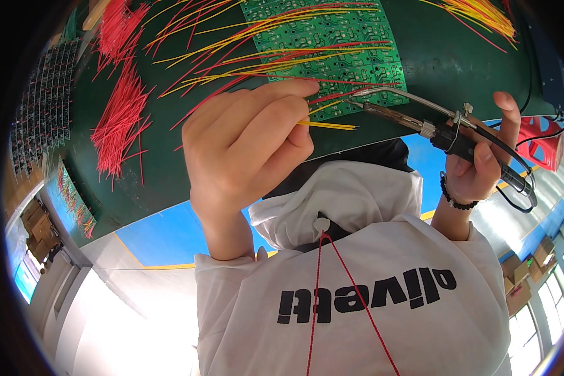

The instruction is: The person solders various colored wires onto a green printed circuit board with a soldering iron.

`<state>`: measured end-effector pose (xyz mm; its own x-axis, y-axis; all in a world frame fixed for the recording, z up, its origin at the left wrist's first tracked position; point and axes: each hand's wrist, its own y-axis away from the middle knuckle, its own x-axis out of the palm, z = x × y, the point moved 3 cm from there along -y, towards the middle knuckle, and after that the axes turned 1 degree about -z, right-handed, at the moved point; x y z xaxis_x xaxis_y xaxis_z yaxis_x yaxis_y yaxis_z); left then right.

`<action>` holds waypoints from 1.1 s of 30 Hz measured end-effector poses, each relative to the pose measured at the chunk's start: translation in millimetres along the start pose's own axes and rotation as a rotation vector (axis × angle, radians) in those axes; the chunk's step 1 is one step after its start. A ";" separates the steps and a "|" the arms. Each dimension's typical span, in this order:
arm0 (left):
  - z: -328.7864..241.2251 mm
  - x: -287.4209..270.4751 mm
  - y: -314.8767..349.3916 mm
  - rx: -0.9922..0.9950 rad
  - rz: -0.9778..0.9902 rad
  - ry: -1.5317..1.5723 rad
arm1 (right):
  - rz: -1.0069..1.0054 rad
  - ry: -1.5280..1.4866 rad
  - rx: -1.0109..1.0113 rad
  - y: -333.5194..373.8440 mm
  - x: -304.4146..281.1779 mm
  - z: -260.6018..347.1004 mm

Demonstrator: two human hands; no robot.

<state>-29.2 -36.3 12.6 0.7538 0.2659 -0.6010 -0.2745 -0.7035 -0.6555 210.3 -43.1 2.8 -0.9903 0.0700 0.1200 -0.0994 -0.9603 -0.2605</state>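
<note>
My right hand [479,163] is closed around the black handle of a soldering iron [457,141]. A thin metal solder feed tube [413,99] is clamped along it, and the iron's tip points left at the near edge of a green circuit board panel [382,57]. Close to that tip, my left hand [247,141] pinches a few yellow wires [329,125] between thumb and fingers. One yellow end and a red wire [326,98] reach the board beside the tip. Rows of red and yellow wires [307,59] lie across the panel, their left ends fanning out over the table.
Bundles of red wires [122,119] lie on the dark green table mat [169,178] to the left. Yellow and red wires [482,22] sit at the far right. Dark populated boards [44,106] stand along the left edge. A red stool [542,141] is beyond the right hand.
</note>
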 end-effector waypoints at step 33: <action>-3.7 -7.0 -1.4 -0.038 0.162 -0.002 | 0.044 -0.021 0.039 0.0 -1.1 0.9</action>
<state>-31.9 -39.6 19.4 0.7001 0.1487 -0.6984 -0.3692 -0.7618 -0.5323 211.4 -43.5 3.5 -0.9913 0.0222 0.1294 -0.0516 -0.9721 -0.2286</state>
